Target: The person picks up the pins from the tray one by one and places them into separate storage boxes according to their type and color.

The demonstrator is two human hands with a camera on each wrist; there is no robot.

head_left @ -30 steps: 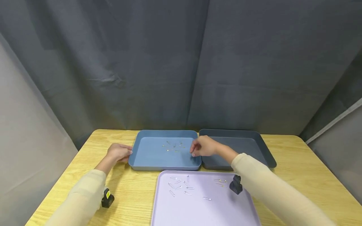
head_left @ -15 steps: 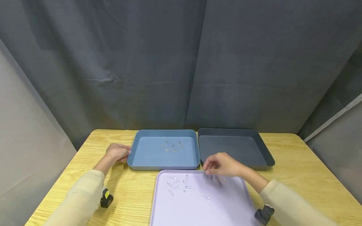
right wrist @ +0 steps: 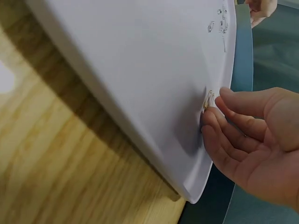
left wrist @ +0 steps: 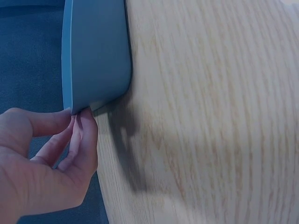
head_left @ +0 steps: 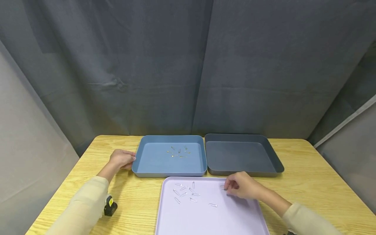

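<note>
My left hand (head_left: 131, 159) holds the left rim of the blue tray (head_left: 152, 163); in the left wrist view its thumb and fingers (left wrist: 84, 130) pinch the blue tray's corner (left wrist: 93, 60). Several gold safety pins (head_left: 178, 152) lie in that tray. My right hand (head_left: 225, 187) is on the lilac tray (head_left: 211, 222), near its far right. In the right wrist view the thumb and curled fingertips of my right hand (right wrist: 212, 106) close on a small gold safety pin (right wrist: 209, 99) lying on the lilac tray (right wrist: 140, 70). Several silver clips (head_left: 185, 192) lie left of that hand.
A dark grey tray (head_left: 273, 163) stands right of the blue one with nothing in it. All three trays sit on a wooden table (head_left: 308, 182) with a grey curtain behind. A small black wrist device (head_left: 111, 206) shows on my left sleeve.
My right hand drew back from the blue tray to the lilac tray and moved right onto the gold pins there. The left hand has stayed on the blue tray's rim.
</note>
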